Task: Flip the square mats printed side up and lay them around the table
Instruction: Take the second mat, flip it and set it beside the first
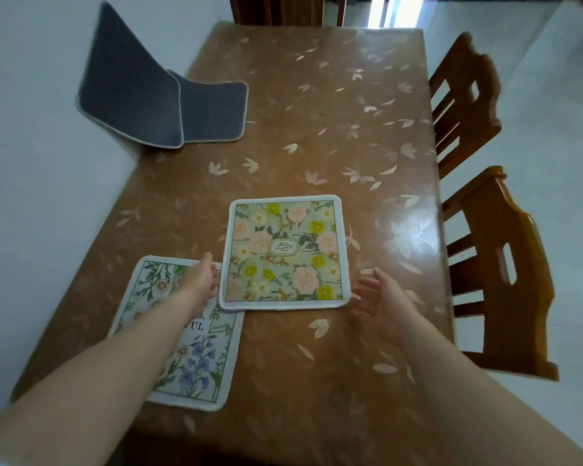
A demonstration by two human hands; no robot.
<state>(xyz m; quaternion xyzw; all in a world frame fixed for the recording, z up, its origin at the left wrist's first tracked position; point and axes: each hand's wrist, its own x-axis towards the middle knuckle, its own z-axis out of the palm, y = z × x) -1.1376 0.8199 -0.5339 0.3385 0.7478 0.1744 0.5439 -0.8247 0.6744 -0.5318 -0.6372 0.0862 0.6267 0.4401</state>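
Observation:
A square mat with pink and yellow flowers (285, 252) lies printed side up near the middle of the brown table (317, 112). Its near left corner overlaps a second printed mat with blue flowers (196, 361) at the table's left front. My left hand (201, 280) hovers over the blue-flower mat, fingers at the left edge of the pink-flower mat, holding nothing. My right hand (379, 297) is open, palm inward, just right of that mat. Two grey mats (132, 89) (212, 111) sit back side up at the far left, one leaning on the wall.
The table's left side runs along a white wall (31, 179). Two wooden chairs (465, 102) (502, 274) stand along the right side and another chair back (276, 10) shows at the far end. Pale tiled floor (552, 129) lies to the right.

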